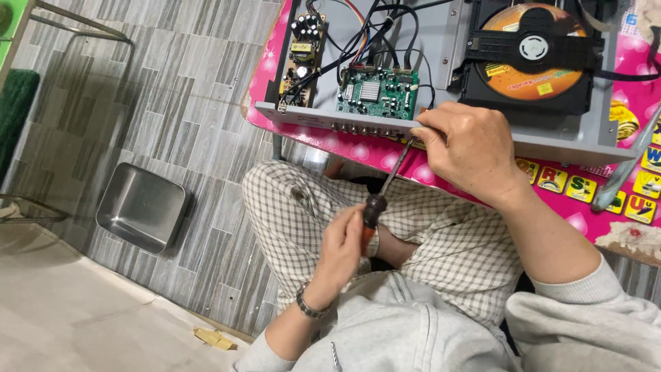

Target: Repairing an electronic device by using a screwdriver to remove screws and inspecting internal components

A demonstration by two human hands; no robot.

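Opened grey metal disc player (551, 141), lid off, lying at the near edge of my pink bench (385, 160), its rear panel flush with that edge. Inside: a green circuit board (377, 93) with a ribbed silver heat sink, a tan power board (301, 52) studded with black cylindrical capacitors at the left end, bundled wires between them, and an orange disc (533, 52) under a black clamp arm toward the far right. My left hand (341, 251) is closed around the dark, orange-tipped handle of a screwdriver (385, 189), whose slim shaft slants up to the rear panel. My right hand (468, 148) is curled narrowly over that panel, fingertips pinched where the shaft meets it. A square steel tray (141, 207) sits on the striped grey floor (172, 103).
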